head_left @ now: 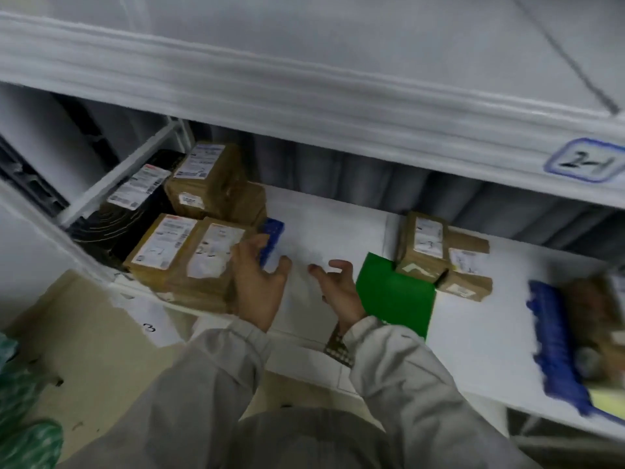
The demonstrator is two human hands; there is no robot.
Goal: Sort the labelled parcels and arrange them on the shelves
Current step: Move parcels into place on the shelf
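Several brown labelled parcels sit on a white shelf (338,228). At its left end lies a front pair of boxes (189,255), with a taller box (209,184) and a black parcel (132,211) behind them. My left hand (257,282) rests against the right side of the front box, fingers spread, next to a blue divider (272,240). My right hand (338,292) hovers over bare shelf with loosely curled fingers, holding nothing. To its right stands a green divider (395,296), and past that a small stack of parcels (443,255).
The shelf above (304,106) overhangs closely and carries a tag reading 2-1 (585,160). A blue basket (558,346) with items sits at the right end. Green patterned sacks (23,418) lie on the beige floor at lower left.
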